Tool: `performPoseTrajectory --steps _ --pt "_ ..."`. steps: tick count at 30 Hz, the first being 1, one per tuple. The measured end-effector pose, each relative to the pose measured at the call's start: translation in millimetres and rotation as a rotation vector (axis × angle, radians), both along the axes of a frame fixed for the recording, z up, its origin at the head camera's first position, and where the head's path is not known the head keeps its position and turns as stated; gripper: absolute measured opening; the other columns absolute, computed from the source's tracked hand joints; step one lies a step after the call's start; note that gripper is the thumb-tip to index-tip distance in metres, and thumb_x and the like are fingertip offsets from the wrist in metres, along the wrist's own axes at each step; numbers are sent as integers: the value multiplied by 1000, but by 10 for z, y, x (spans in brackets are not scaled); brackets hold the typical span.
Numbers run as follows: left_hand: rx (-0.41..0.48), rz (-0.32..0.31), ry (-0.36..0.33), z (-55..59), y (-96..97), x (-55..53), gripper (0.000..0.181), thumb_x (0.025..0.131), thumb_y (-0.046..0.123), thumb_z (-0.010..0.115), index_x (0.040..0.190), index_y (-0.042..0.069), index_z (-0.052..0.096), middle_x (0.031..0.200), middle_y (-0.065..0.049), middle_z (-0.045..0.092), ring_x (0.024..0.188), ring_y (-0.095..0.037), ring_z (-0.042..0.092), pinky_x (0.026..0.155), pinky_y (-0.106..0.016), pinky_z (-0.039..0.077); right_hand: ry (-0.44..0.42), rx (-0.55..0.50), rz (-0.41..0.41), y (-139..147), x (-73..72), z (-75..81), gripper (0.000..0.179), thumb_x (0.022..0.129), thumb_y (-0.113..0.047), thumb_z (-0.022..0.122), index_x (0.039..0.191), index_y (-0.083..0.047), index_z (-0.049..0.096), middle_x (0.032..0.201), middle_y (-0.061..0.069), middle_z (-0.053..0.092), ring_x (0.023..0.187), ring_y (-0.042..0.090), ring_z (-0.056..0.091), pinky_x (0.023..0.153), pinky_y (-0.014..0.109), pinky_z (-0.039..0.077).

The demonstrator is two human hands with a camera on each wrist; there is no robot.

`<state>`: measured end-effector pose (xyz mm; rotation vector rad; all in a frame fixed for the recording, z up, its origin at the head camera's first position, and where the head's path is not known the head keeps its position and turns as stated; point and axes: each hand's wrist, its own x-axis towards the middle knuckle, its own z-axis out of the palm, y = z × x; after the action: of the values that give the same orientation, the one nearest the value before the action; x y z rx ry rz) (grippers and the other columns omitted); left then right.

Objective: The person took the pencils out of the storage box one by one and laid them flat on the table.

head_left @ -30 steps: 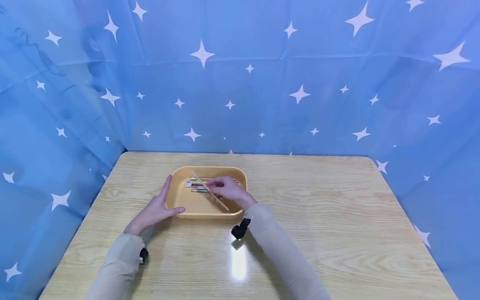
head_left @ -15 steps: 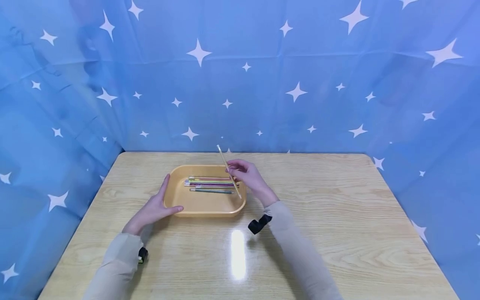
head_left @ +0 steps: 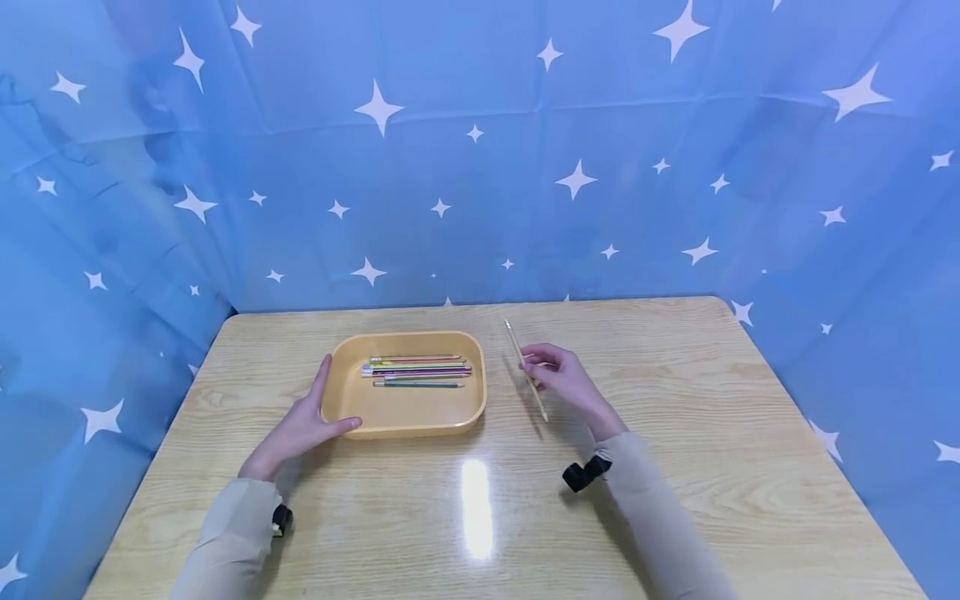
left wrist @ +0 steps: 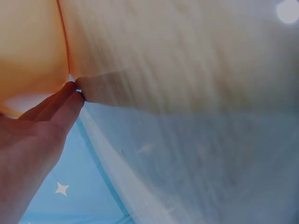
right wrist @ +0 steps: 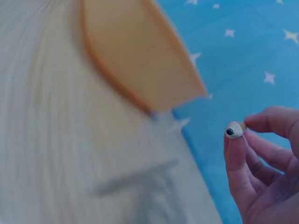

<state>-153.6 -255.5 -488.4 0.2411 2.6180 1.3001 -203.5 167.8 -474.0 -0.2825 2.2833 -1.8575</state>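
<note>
My right hand [head_left: 564, 377] pinches a natural-wood pencil [head_left: 515, 343] over the table, to the right of a yellow-orange tray [head_left: 390, 432]. The pencil slants, its pale end pointing up and away. In the right wrist view the sharpened tip [right wrist: 234, 130] faces the camera, between thumb and fingers. My left hand [head_left: 300, 423] rests against the tray's left side with straight, spread fingers, its thumb lying at the front left corner. Several coloured pencils [head_left: 420, 375] lie side by side inside the tray, mostly pointing right.
The light wood table [head_left: 675, 400] extends to the right and in front of the tray. A blue curtain [head_left: 480, 192] with white stars hangs behind it and along both sides. A bright reflection [head_left: 477, 508] shines on the tabletop.
My right hand has lifted the wooden pencil out of the tray and carried it right, past the rim. My left hand stays at the tray's left side. The head view has shifted slightly.
</note>
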Motion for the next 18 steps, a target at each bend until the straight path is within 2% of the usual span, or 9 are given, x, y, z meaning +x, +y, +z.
performPoseTrajectory --steps 5,10,18 --pt "-4 -1 12 -21 -7 5 118 82 35 77 154 11 -13 154 -31 10 134 -52 25 107 -61 23 -19 79 -32 293 76 -133 36 96 -5 58 128 10 53 108 27 59 87 33 61 65 26 53" --pt "-7 -6 7 -24 -5 6 117 83 35 77 153 11 -13 155 -31 8 135 -51 23 107 -61 22 -48 153 -63 525 111 -260 36 97 -8 58 128 9 53 110 24 58 87 22 61 67 25 53" --pt "12 -5 9 -21 -3 14 117 83 33 77 154 10 -12 155 -31 9 134 -50 26 107 -59 24 -38 208 -81 855 168 -304 37 98 -9 56 131 8 50 113 26 57 90 23 59 66 28 53"
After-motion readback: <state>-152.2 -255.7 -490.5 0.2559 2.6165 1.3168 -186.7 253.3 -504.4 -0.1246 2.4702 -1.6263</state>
